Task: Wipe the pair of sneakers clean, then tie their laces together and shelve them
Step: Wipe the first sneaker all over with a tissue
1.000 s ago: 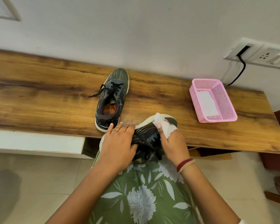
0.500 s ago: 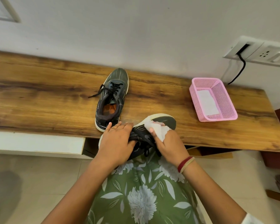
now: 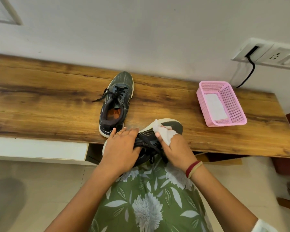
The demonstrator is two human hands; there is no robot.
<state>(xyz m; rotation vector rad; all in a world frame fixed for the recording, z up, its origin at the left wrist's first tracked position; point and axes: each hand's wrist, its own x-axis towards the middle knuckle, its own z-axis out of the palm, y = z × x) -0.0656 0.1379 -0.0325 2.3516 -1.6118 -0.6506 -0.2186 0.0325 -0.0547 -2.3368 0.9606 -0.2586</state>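
Observation:
One dark sneaker [image 3: 115,104] with loose black laces stands upright on the wooden shelf top [image 3: 40,104], toe toward the wall. The second sneaker [image 3: 174,127] lies on its side over the shelf's front edge and my lap, its pale sole rim turned up. My left hand [image 3: 120,148] grips its heel end from above. My right hand [image 3: 174,148] holds a white wipe [image 3: 162,133] and presses it against the upper near the toe. The hands hide most of this sneaker's middle.
A pink mesh basket [image 3: 233,104] with a white sheet inside sits at the right on the shelf top. A wall socket [image 3: 271,54] with a black cable is above it. A white drawer front [image 3: 37,149] runs below the shelf edge at left.
My right hand with the wipe slid back along the sneaker's upper and then forward toward the toe again. My left hand kept its hold on the heel.

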